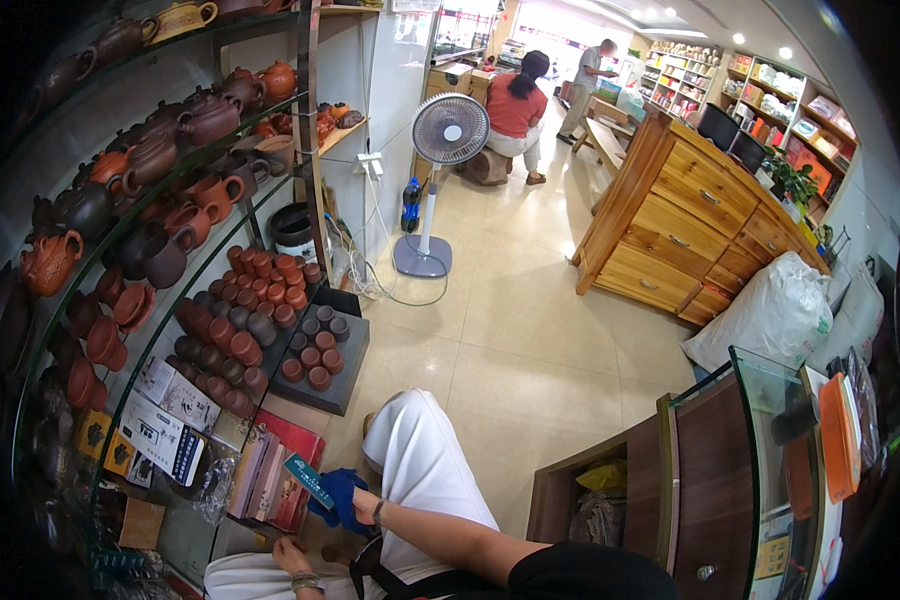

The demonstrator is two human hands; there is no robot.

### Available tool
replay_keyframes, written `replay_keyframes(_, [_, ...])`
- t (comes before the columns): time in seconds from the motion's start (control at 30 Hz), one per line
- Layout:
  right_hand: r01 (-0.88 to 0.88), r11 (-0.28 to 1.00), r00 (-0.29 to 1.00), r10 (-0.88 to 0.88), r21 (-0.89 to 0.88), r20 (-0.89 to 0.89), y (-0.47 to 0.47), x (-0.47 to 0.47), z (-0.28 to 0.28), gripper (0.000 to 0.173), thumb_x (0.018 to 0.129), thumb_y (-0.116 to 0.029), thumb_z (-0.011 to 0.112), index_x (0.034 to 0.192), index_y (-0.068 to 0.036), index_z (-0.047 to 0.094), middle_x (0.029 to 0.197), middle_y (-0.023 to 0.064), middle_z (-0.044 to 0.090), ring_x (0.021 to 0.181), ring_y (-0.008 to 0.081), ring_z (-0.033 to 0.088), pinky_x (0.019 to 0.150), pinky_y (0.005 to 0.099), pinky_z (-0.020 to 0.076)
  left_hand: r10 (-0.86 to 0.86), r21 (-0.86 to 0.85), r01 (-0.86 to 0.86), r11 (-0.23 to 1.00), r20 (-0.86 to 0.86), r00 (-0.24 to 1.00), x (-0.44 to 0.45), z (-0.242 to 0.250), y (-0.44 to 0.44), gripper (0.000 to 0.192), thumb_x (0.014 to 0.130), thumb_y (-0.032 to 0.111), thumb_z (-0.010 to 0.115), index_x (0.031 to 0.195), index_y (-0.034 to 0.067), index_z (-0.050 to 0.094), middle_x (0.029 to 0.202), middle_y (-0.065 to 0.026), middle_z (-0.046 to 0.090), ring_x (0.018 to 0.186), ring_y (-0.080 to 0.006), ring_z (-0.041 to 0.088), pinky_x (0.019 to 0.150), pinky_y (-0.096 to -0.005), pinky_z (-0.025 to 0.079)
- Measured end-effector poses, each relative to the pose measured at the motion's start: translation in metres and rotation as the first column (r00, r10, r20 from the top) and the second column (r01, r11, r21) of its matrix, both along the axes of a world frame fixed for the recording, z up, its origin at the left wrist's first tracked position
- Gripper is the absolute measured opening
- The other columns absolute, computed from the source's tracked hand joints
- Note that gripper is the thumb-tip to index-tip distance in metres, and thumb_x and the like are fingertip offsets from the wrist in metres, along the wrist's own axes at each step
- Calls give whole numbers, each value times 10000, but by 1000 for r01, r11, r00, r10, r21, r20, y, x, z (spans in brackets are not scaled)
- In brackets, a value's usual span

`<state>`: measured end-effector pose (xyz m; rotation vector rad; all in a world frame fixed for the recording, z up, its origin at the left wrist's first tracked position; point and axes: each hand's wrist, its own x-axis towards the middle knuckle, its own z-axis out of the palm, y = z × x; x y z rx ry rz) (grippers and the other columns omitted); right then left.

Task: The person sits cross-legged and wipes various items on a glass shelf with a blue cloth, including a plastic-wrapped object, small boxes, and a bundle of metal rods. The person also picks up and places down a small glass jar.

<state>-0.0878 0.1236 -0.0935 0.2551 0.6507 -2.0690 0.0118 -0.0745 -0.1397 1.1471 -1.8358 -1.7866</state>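
Observation:
My right hand [365, 507] grips a dark blue cloth [343, 491]. A flat teal box or packet [307, 480] with pale writing lies against the cloth, its far end pointing to the upper left. My left hand [291, 556] is lower down, over my white-trousered leg, with the fingers partly curled. Whether it holds something small cannot be made out. Just beyond it, several flat boxes in red and pink [274, 480] stand on edge beside the glass shelf.
Glass shelves [195, 300] at left carry clay teapots [210, 120] and cups [262, 285]. A dark tray [337, 390] of cups sits on the floor. Ahead are a fan [450, 135], a wooden drawer chest [667, 225], a white sack [772, 315] and two people. A glass-topped cabinet [712, 465] stands right.

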Motion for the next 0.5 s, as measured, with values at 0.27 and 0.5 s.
replay_keyframes(0.27, [6, 1000, 999, -6, 11, -33, 2, 1, 0, 365, 883, -433, 591, 1141, -175, 587, 1019, 51, 665, 837, 151, 632, 640, 287, 490, -16, -44, 14, 999, -43, 999, 0, -18, -5, 153, 813, 94, 476, 670, 48, 506, 569, -13, 444, 436, -134, 395, 387, -281, 342])
replay_keyframes(0.5, [16, 1000, 1000, -16, 15, -10, 2, 1, -4, 384, 882, -425, 597, 1173, -175, 573, 1051, 59, 657, 894, 161, 631, 670, 293, 498, -144, 36, 141, 989, 113, 983, -1, -9, -6, 203, 821, 137, 468, 638, 53, 490, 543, -33, 449, 434, -151, 426, 374, -290, 350])
